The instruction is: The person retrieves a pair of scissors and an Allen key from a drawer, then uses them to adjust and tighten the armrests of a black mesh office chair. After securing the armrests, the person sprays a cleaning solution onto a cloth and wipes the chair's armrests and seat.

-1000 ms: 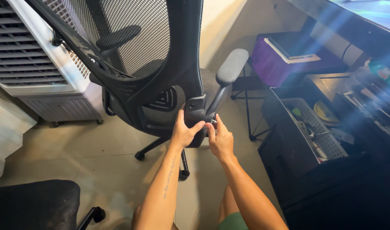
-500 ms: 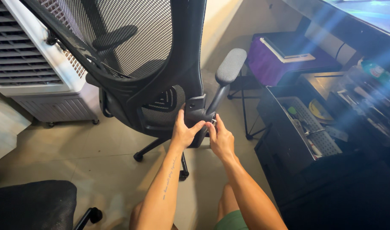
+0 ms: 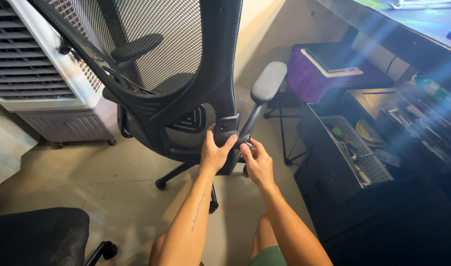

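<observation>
A black mesh-backed office chair (image 3: 161,54) stands in front of me with its back toward me. My left hand (image 3: 214,151) grips the black bracket at the foot of the grey-padded armrest (image 3: 268,81). My right hand (image 3: 256,161) is closed around a small part right beside that bracket, touching the armrest post; what it pinches is too small to make out. Both forearms reach up from the bottom of the view.
A white air cooler on castors (image 3: 43,74) stands at the left. A second black seat (image 3: 33,236) is at the bottom left. To the right are a dark desk (image 3: 407,34), a purple box (image 3: 324,74) and a grey tray of tools (image 3: 353,152).
Both hands stay on the armrest bracket; the left hand's fingers have shifted slightly higher on it. The view has drifted a little.
</observation>
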